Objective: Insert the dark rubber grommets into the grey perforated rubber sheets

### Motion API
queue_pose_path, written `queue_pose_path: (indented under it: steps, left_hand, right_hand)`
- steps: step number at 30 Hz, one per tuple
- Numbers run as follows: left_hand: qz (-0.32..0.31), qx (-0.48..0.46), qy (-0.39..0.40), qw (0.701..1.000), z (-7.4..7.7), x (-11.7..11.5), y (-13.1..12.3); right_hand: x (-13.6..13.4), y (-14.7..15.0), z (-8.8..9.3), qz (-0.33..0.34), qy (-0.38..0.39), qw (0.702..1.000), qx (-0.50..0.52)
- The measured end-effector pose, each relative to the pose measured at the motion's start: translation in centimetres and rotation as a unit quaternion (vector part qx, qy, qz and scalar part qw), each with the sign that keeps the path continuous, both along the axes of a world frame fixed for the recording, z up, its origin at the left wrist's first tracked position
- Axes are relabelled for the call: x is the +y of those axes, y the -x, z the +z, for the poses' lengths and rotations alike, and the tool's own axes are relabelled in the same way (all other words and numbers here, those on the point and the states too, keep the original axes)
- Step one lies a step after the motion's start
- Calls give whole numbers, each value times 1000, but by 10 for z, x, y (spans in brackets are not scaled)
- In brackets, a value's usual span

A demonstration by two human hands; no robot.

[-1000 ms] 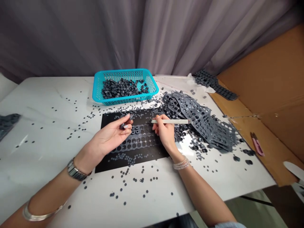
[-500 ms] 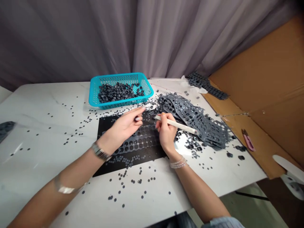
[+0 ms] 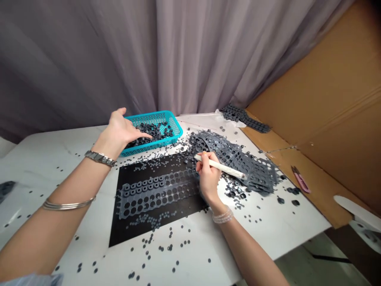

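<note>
My left hand (image 3: 120,129) is over the left end of a turquoise mesh basket (image 3: 177,126), palm up with its fingers apart. Small black ring-shaped pieces (image 3: 154,130) lie heaped in the basket, partly hidden by that hand. My right hand (image 3: 208,176) is wrapped round a white pen-like stick (image 3: 229,171), tilted with its far end to the right. Left of this hand, a dark sheet with rows of round holes (image 3: 154,196) rests on a black mat (image 3: 119,234). Some rings still sit in the sheet's upper left rows.
A pile of holed dark sheets (image 3: 235,159) lies right of the mat. Small black discs (image 3: 169,247) are scattered over the white table (image 3: 220,242). Pink-handled snippers (image 3: 301,180) rest on cardboard (image 3: 321,190) at the right. A grey curtain (image 3: 190,59) hangs behind.
My left hand has moved from above the sheet to the basket on the left, and its fingers have opened out. The right hand keeps the white stick. The view has shifted slightly.
</note>
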State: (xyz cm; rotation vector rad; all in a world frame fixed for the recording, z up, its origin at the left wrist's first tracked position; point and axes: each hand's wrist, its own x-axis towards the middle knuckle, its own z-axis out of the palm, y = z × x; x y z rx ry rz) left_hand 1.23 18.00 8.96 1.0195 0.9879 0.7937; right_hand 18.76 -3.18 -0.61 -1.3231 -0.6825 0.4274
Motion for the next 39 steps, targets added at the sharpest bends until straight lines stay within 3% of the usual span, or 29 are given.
queue_pose_path:
  steps: [3,7,11,13,15,18,20,23,29,39]
  left_hand:
    - [18,9,55,998,14,-4,5]
    - [40,-13,20,999,18,-29,11]
    - [101,-4,-88,991,-6,-67,23]
    - [66,66,-191,977,-29,-94,30]
    - [-37,209,-309,927,-54,-124,36]
    - [-171,331,-453,810,-87,-160,43]
    - [-202,358,-513,754,-101,-174,46]
    - [-205,382,-551,713,-109,-178,48]
    - [-178,392,-532,729,-108,-171,39]
    - [-181,436,-525,708,-103,-171,29]
  right_hand:
    - [-2,3,0,19,15,1000,-20]
    - [-1,2,-7,66,40,997,-26]
    - [4,10,-14,148,91,985,12]
    - [8,19,-15,190,118,974,43]
    - [10,30,-15,230,144,961,52]
    - [7,41,-16,253,170,952,16]
    - [2,43,-19,247,173,953,-25]
    - [-6,41,-24,260,170,947,-77]
    - [-9,40,-25,267,177,939,-124]
    - [-13,46,-16,257,185,926,-205]
